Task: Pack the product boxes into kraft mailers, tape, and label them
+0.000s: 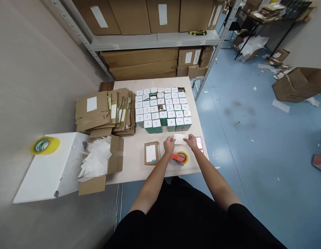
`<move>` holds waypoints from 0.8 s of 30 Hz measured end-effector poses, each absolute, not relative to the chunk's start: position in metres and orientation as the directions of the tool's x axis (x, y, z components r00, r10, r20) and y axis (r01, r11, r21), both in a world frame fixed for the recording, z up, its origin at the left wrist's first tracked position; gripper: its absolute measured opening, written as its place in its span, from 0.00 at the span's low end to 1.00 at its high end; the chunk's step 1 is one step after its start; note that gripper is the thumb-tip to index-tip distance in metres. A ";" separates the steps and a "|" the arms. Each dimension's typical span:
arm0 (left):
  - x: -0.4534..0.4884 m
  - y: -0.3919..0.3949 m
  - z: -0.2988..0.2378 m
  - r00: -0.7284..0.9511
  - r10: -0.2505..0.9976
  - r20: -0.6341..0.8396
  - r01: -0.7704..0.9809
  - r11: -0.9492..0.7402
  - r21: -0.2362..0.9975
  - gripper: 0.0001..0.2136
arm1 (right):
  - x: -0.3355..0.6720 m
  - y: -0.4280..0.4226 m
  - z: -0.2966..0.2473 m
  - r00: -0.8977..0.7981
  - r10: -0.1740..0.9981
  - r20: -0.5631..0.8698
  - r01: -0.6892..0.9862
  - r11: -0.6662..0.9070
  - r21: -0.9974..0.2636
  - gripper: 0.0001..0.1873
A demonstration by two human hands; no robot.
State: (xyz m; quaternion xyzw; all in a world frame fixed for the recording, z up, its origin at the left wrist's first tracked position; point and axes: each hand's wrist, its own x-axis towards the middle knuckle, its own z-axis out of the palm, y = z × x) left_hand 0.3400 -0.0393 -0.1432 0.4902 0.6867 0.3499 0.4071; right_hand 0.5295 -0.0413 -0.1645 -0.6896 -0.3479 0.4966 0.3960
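Note:
Both of my hands hold one white sheet (180,139) just above the table (134,155). My left hand (169,144) pinches its left end and my right hand (192,141) pinches its right end. Right below the hands lies a tape dispenser (179,158) with an orange handle and a yellow roll. A phone (200,144) with a lit screen lies beside my right hand. To the left rests a small closed brown box (151,153) with a white label. Behind the sheet stands a block of several small white-and-green boxes (163,110).
Flattened cardboard boxes (104,110) are stacked at the table's left. An open carton of white bags (99,162) and a white board (54,171) with a yellow tape roll (45,145) sit at far left. Shelves of cartons (150,41) stand behind. Cardboard litters the blue floor (299,83).

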 end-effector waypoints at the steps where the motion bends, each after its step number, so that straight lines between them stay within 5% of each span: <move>1: 0.341 -0.041 -0.142 -0.177 0.962 -0.209 0.389 0.263 0.883 0.03 | 0.529 -0.041 -0.165 0.270 0.871 -0.410 0.093 -0.447 -0.890 0.27; 7: 0.344 -0.051 -0.138 -0.210 0.974 -0.081 0.468 0.174 0.867 0.02 | 0.524 -0.042 -0.167 0.289 0.882 -0.372 0.129 -0.421 -0.898 0.29; 11: 0.341 -0.053 -0.140 -0.233 0.961 -0.149 0.406 0.235 0.883 0.04 | 0.521 -0.045 -0.164 0.288 0.892 -0.349 0.129 -0.397 -0.909 0.31; 17: 0.330 -0.053 -0.146 -0.187 0.964 -0.190 0.374 0.249 0.893 0.19 | 0.522 -0.048 -0.151 0.263 0.910 -0.321 0.181 -0.373 -0.910 0.32; 21: 0.334 -0.050 -0.138 -0.024 0.999 -0.044 0.528 0.050 0.848 0.28 | 0.522 -0.048 -0.144 0.255 0.928 -0.273 0.293 -0.343 -0.893 0.32; 24: 0.346 -0.039 -0.126 0.271 0.961 0.059 0.482 -0.189 0.855 0.22 | 0.520 -0.048 -0.139 0.198 0.953 -0.230 0.396 -0.293 -0.870 0.28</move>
